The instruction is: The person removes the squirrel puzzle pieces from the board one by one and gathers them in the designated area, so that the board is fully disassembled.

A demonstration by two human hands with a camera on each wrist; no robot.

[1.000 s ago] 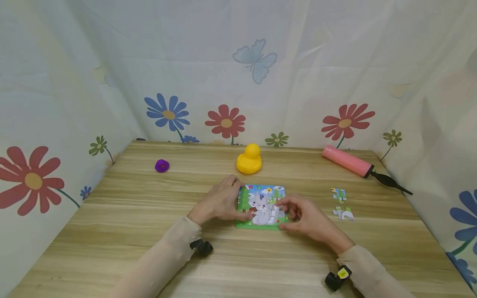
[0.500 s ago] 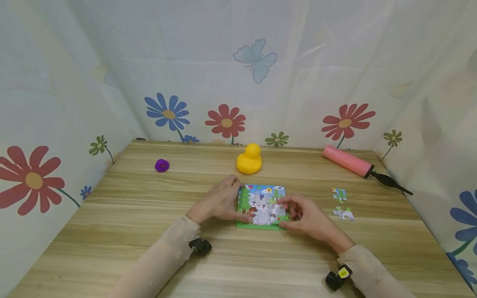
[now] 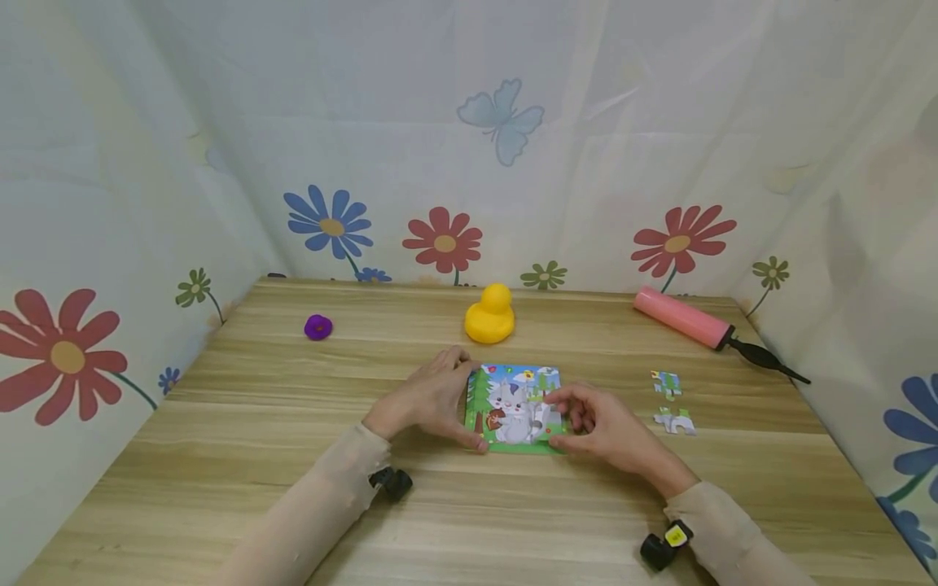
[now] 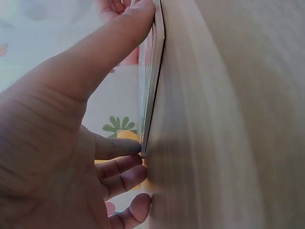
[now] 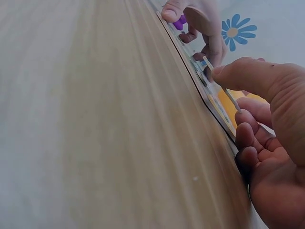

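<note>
A jigsaw puzzle board (image 3: pixel 513 407) with a grey cartoon animal lies flat on the table. My left hand (image 3: pixel 432 399) holds it along the left side, thumb at the near corner and fingers at the far one. Seen from the left wrist, the thumb (image 4: pixel 138 21) and index fingertip (image 4: pixel 133 145) meet the board's edge. At the right side of the board, my right hand (image 3: pixel 601 427) pinches a puzzle piece (image 5: pixel 232 99) between thumb and fingers. The piece tilts up from the board in the right wrist view. Two loose puzzle pieces, one (image 3: pixel 667 382) behind the other (image 3: pixel 676 420), lie to the right.
A yellow rubber duck (image 3: pixel 490 315) stands behind the board. Farther left sits a small purple ring-shaped thing (image 3: pixel 318 327). A pink hand pump (image 3: pixel 681 317) with a black nozzle lies at the back right. Flowered curtain (image 3: pixel 366 122) encloses the wooden table (image 3: pixel 469 521).
My left thumb has slid from over the picture to the board's near left corner. The right hand keeps its pinch on the piece, almost still.
</note>
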